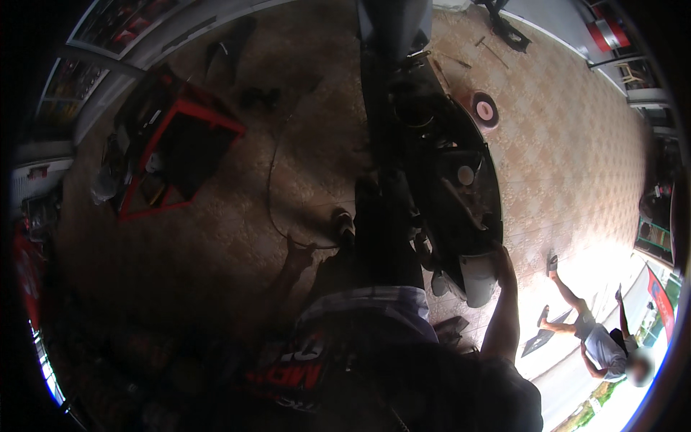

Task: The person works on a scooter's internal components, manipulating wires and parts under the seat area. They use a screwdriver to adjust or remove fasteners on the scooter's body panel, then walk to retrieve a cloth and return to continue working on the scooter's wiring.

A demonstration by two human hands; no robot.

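A dark scooter (491, 176) stands in front of me, with its seat off and the inside of its body exposed. At its near end is a pale grey tail section (476, 277). My right hand (502, 263) rests against the right edge of that tail section, its fingers curled over the side and partly hidden. My left hand (298, 253) hangs low in shadow on the left, thumb and fingers apart. A thin hose (271, 183) curves over the floor and passes right by my left hand; whether they touch I cannot tell.
A red-framed cart (183, 108) with dark contents stands left. Beyond the scooter's right side lie a round pink-centred object (485, 110), a T-shaped tool (493, 54) and a black part (509, 34). A person (608, 349) walks outside the bright opening at lower right.
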